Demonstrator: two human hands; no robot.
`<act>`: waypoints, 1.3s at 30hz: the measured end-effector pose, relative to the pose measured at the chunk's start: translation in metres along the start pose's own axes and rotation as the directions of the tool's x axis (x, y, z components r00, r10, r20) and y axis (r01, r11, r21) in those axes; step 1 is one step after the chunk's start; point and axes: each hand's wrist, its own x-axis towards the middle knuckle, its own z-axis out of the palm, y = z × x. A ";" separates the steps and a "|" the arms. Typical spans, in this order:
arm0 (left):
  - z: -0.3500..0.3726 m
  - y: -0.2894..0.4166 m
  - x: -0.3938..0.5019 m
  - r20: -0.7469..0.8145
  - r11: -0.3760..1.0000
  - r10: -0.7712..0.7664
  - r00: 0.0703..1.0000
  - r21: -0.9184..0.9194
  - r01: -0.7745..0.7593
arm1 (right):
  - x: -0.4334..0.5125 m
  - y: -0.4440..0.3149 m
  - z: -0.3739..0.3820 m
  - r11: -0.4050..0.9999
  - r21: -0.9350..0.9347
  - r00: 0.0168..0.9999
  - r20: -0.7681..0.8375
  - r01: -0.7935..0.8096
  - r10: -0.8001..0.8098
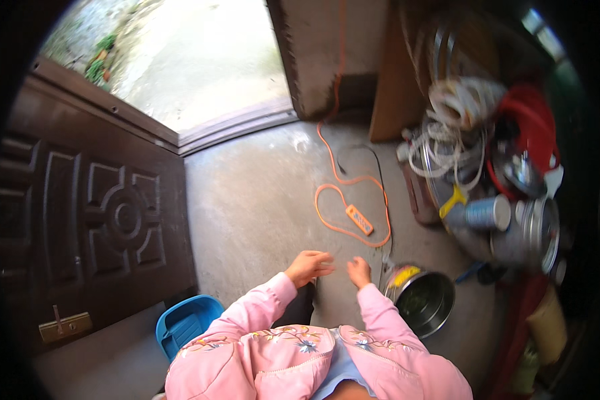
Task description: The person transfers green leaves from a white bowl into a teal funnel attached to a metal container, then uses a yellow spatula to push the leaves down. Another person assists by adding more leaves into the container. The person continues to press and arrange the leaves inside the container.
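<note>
My left hand (310, 266) is raised in front of my body, its fingers blurred and loosely bent, with no object visible in it. A short gap to its right is my right hand (359, 272), its fingers curled; whether it holds anything small cannot be seen. Beside my right forearm, a steel pot (425, 305) with a yellow label stands on the concrete floor, a little dark greenish matter inside. Beyond both hands, an orange power strip (359, 220) lies within a loop of its orange cord (325, 226). A black cable (380, 167) runs along the loop's right side.
A dark panelled door (125, 215) stands at the left, next to an open doorway with a sill (240, 125). Near the door's lower edge is a blue plastic stool or tub (187, 320). Coiled white hose (450, 145), a red basin (535, 125) and a blue-white canister (487, 212) crowd the right.
</note>
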 end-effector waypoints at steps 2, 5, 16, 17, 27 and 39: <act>-0.052 0.047 -0.028 -0.181 0.993 0.120 0.976 0.020 -0.118 | 0.016 -0.030 -0.042 0.996 -0.090 0.997 0.077 -0.018 0.025; -0.125 0.095 -0.064 -0.490 0.964 0.212 0.846 -0.039 -0.264 | 0.068 -0.061 -0.066 0.991 -0.065 0.987 0.111 -0.113 0.120; -0.215 0.263 -0.044 -0.660 0.781 0.351 0.664 -0.186 -0.597 | 0.269 -0.380 -0.066 0.846 0.268 0.866 -0.345 0.461 -0.363; -0.227 0.277 -0.039 -0.611 0.768 0.393 0.687 -0.192 -0.610 | 0.261 -0.454 -0.089 0.830 0.132 0.803 -0.371 0.542 -0.466; -0.250 0.586 0.053 -0.480 0.897 0.366 0.798 -0.045 -0.439 | 0.317 -0.838 -0.254 0.390 -0.515 -0.258 -0.796 0.763 -0.547; -0.255 0.950 0.245 -0.112 0.838 0.544 0.831 0.126 -0.532 | 0.389 -0.967 -0.218 0.836 -0.479 -0.395 -0.846 0.266 -0.359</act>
